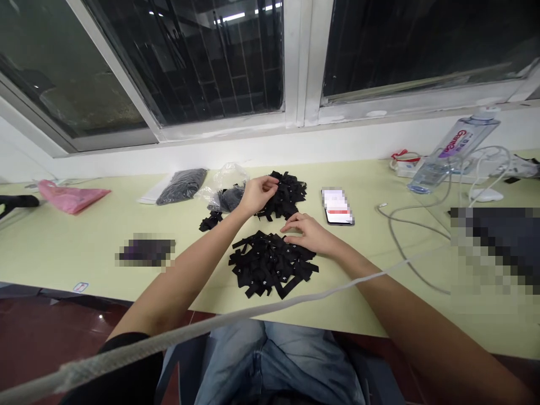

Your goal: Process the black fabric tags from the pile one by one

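Observation:
Two heaps of small black fabric strips lie in front of me. The near heap [270, 264] carries small white marks on many of its pieces. My left hand [258, 194] reaches to the left edge of the far heap [291, 194], fingers curved, thumb and fingertips apart; no piece can be made out between them. Over the back right edge of the near heap is my right hand [310, 233], its fingers loosely bent and spread, with nothing visible in them. A small cluster of black pieces [210, 221] lies left of my left wrist.
Behind my left hand sits an open clear bag [228, 183] beside a packed bag [182, 185]. A phone [337, 206] lies to the right. Farther right are a tilted bottle [455, 149] and cables [394, 225]. A pale cord [236, 318] crosses the foreground. Pink plastic [71, 196] lies left.

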The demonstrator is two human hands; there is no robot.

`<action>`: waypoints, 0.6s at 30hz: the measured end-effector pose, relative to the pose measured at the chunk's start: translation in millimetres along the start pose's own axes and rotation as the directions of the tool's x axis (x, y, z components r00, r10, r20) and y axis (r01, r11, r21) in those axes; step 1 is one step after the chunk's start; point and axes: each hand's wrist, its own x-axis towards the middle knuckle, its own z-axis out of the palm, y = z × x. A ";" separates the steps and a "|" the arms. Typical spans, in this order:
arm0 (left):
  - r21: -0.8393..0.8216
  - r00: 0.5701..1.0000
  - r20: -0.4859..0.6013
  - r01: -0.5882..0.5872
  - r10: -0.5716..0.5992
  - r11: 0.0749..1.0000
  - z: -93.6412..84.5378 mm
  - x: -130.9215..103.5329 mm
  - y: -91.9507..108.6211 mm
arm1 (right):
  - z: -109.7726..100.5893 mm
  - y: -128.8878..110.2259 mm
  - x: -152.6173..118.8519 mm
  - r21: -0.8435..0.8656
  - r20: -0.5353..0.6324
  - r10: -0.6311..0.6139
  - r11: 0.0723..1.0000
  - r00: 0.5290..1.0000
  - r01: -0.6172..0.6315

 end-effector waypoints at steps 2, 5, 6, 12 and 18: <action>0.193 0.991 -0.052 -0.108 0.120 0.975 -1.3 28.7 -8.1 | 0.8 1.3 0.7 -0.023 0.014 -0.009 1.000 1.000 0.010; 0.396 0.966 -0.134 -0.150 0.219 0.906 -4.4 65.2 -20.0 | 1.3 1.1 1.8 -0.023 0.012 -0.029 0.999 1.000 0.029; 0.435 0.974 -0.124 -0.117 0.188 0.893 -5.4 73.1 -22.4 | 1.7 0.5 2.0 -0.016 0.010 -0.030 0.999 1.000 0.030; 0.441 0.980 -0.032 -0.161 0.194 0.883 -3.5 44.9 -1.0 | 3.6 -4.3 1.8 -0.021 -0.018 -0.057 0.998 0.998 0.057; 0.020 0.996 0.022 -0.087 0.086 0.996 18.6 -63.0 27.4 | 1.9 -4.5 6.1 0.006 -0.226 -0.015 1.000 0.974 0.017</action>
